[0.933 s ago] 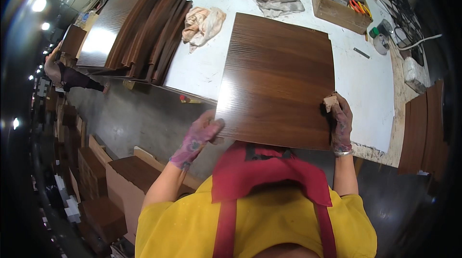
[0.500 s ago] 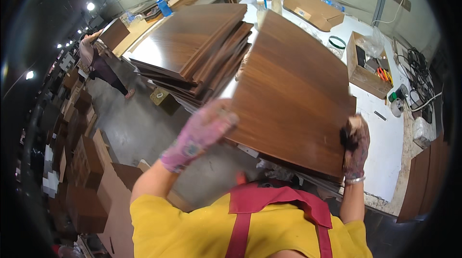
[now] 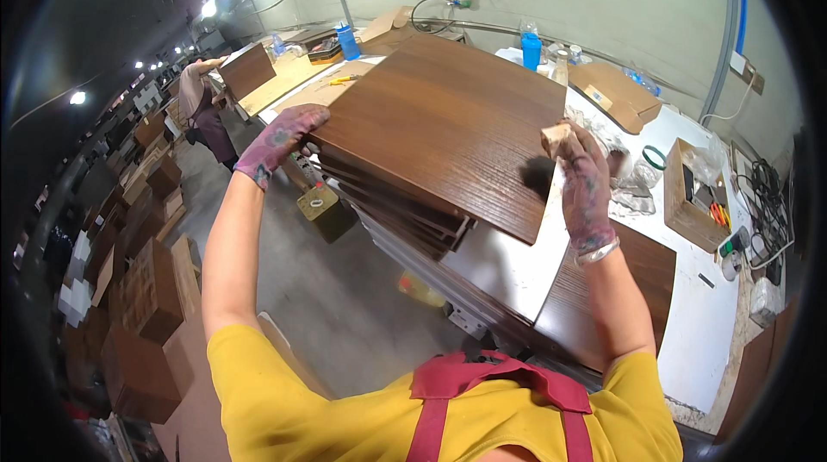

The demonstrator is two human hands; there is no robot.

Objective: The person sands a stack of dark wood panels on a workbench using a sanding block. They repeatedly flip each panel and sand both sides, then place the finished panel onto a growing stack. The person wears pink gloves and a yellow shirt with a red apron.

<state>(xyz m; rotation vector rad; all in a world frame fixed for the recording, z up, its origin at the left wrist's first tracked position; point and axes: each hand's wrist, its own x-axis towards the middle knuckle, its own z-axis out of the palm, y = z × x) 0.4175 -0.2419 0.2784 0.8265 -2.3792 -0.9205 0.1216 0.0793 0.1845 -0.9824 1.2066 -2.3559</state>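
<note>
A dark brown wood-grain panel point(image 3: 444, 130) lies over a stack of similar panels point(image 3: 383, 195), its front right corner jutting past them. My left hand point(image 3: 284, 141), in a purple patterned glove, grips the panel at its left corner. My right hand point(image 3: 587, 190), gloved alike, is beside the panel's right edge. Its fingers are closed on a small beige wad point(image 3: 556, 136), whose exact kind I cannot make out. Another brown panel point(image 3: 616, 290) lies flat on the white-topped table point(image 3: 508, 277), under my right forearm.
A wooden box point(image 3: 689, 195) with tools stands on the right, by tangled black cables point(image 3: 765, 199). Behind are a blue bottle point(image 3: 531, 50) and cardboard point(image 3: 613, 93). A yellowish can point(image 3: 327, 210) is on the floor. A co-worker point(image 3: 202, 104) handles a panel at far left.
My hands have carried the panel left and away from me onto the stack. Another panel now shows on the table where it was. The view has shifted too.
</note>
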